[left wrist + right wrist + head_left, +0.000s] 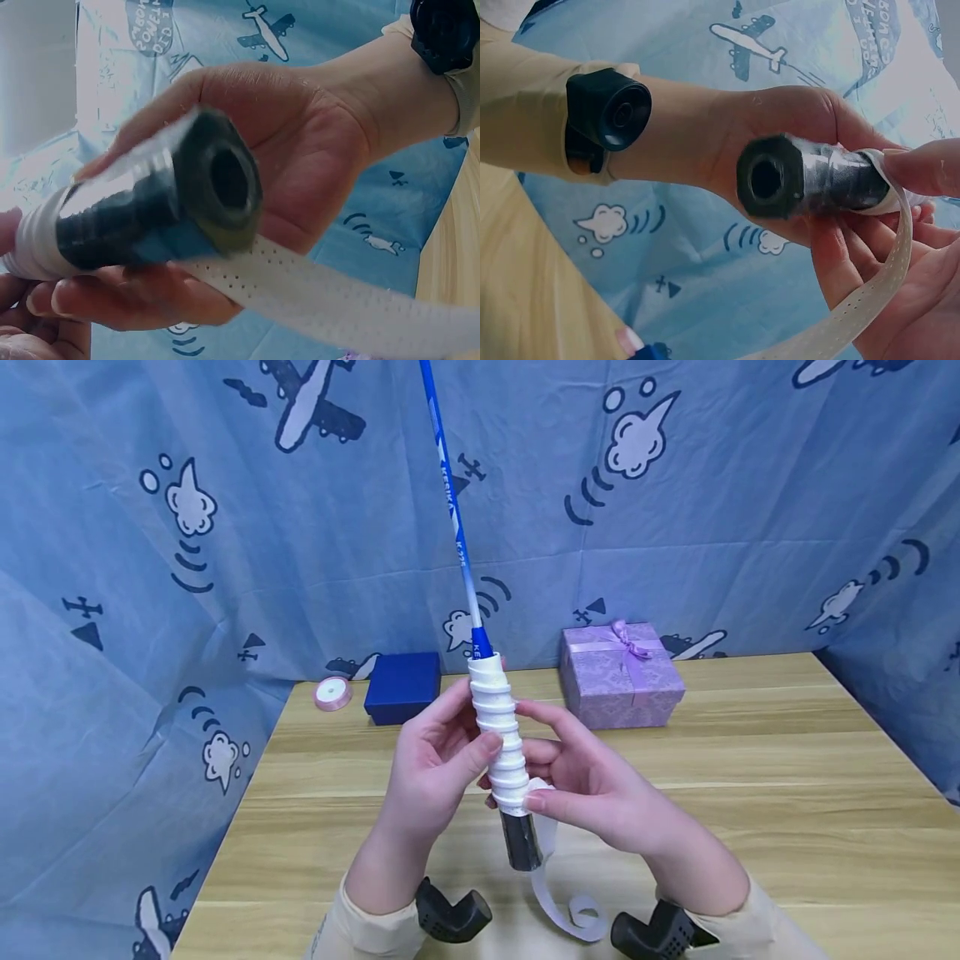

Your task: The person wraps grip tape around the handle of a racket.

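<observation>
A badminton racket with a blue shaft stands tilted in both hands, its head out of view. White perforated grip tape winds in ridged turns over most of the handle; the black butt end shows bare below. My left hand holds the wrapped middle, thumb across the front and fingers behind. My right hand pinches the tape at the lowest turn, thumb in front, other fingers partly hidden behind the handle. From there the loose tape hangs down and ends in a curl.
On the wooden table, a pink ribbon roll and a dark blue box stand at the back left. A purple gift box with a bow is at the back right. Blue patterned cloth hangs behind.
</observation>
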### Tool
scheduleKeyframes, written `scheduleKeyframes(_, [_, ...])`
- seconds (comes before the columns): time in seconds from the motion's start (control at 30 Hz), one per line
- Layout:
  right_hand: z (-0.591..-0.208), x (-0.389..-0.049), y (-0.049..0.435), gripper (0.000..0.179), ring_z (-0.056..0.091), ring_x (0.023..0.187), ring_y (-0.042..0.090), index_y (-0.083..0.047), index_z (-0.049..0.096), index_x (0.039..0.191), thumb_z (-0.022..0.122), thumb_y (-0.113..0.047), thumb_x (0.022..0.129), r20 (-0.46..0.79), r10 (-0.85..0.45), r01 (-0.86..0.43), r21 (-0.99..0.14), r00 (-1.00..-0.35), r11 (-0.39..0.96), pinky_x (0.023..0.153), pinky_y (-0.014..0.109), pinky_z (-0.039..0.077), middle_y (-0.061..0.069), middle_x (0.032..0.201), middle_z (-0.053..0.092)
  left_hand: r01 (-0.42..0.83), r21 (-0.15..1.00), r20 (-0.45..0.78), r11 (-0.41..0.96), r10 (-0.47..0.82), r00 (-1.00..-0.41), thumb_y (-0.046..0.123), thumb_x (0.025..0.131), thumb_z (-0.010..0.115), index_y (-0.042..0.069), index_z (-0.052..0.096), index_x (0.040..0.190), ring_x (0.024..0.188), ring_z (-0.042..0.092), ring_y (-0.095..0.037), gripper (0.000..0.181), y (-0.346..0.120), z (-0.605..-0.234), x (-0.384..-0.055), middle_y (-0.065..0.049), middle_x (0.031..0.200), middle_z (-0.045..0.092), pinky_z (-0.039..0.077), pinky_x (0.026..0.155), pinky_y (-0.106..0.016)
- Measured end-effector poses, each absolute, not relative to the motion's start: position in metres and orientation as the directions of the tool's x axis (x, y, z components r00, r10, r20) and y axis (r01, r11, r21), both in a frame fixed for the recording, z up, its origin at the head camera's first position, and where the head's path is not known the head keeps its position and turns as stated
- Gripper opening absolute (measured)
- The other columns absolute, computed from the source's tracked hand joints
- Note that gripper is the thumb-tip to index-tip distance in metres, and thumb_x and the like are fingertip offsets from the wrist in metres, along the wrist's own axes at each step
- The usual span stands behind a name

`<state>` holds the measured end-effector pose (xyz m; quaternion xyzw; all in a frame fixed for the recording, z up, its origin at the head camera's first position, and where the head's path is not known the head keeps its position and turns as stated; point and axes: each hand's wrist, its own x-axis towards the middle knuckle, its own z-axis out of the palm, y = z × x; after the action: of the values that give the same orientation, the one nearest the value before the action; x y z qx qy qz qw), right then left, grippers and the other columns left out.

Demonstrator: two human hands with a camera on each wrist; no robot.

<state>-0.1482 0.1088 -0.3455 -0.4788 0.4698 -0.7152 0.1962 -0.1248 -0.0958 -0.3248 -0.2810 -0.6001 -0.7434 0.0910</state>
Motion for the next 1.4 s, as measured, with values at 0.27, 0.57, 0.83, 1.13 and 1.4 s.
scheduleKeyframes(0.27, [-0.346, -0.146, 0.105, 0.073, 0.065, 0.122, 0.022, -0.006, 0.023, 0.159, 0.051, 0.021, 0.096, 0.53, -0.694, -0.226, -0.844, -0.487, -0.486, 0.1, 0.038, 0.058, 0.008, 0.142, 0.06, 0.541, 0.831, 0.555, -0.13, 0.137, -0.821, -0.002, 0.096, 0.067, -0.005, 0.053, 0.146, 0.11, 0.06, -0.023, 0.053, -0.094, -0.322, -0.12, -0.022, 0.13, 0.058, 0.055, 0.099, -0.028])
scheduleKeyframes(0.57, [-0.348, -0.139, 0.101, 0.073, 0.064, 0.098, 0.019, 0.0, 0.028, 0.155, 0.063, 0.016, 0.093, 0.548, -0.584, -0.458, -0.833, -0.599, -0.311, 0.086, 0.027, 0.057, 0.006, 0.115, 0.066, 0.509, 0.859, 0.508, 0.057, 0.022, -0.861, -0.001, 0.087, 0.08, 0.005, 0.063, 0.136, 0.097, 0.066, -0.023, 0.052, -0.087, -0.318, -0.119, -0.009, 0.12, 0.065, 0.061, 0.084, -0.027])
scheduleKeyframes(0.83, [-0.347, -0.139, 0.101, 0.071, 0.064, 0.098, 0.02, -0.002, 0.028, 0.156, 0.062, 0.014, 0.095, 0.531, -0.601, -0.403, -0.847, -0.598, -0.347, 0.084, 0.027, 0.059, 0.01, 0.113, 0.064, 0.465, 0.884, 0.466, -0.033, 0.024, -0.884, -0.005, 0.091, 0.072, 0.0, 0.058, 0.14, 0.102, 0.067, -0.025, 0.051, -0.088, -0.319, -0.118, -0.016, 0.126, 0.065, 0.061, 0.092, -0.031])
scheduleKeyframes(1.13, [-0.344, -0.14, 0.107, 0.068, 0.063, 0.125, 0.023, -0.002, 0.021, 0.159, 0.047, 0.017, 0.099, 0.473, -0.695, -0.246, -0.88, -0.541, -0.407, 0.098, 0.034, 0.058, 0.008, 0.14, 0.061, 0.448, 0.877, 0.464, -0.175, 0.058, -0.884, -0.006, 0.094, 0.062, -0.008, 0.054, 0.141, 0.106, 0.068, -0.021, 0.047, -0.09, -0.321, -0.118, -0.026, 0.127, 0.063, 0.058, 0.096, -0.029])
scheduleKeyframes(1.4, [-0.347, -0.144, 0.105, 0.068, 0.057, 0.126, 0.017, -0.006, 0.018, 0.161, 0.04, 0.017, 0.1, 0.51, -0.716, -0.234, -0.859, -0.476, -0.456, 0.101, 0.03, 0.055, 0.01, 0.145, 0.054, 0.45, 0.861, 0.481, -0.238, 0.091, -0.872, -0.005, 0.095, 0.058, -0.01, 0.052, 0.141, 0.109, 0.067, -0.022, 0.047, -0.091, -0.323, -0.121, -0.028, 0.126, 0.062, 0.057, 0.098, -0.029])
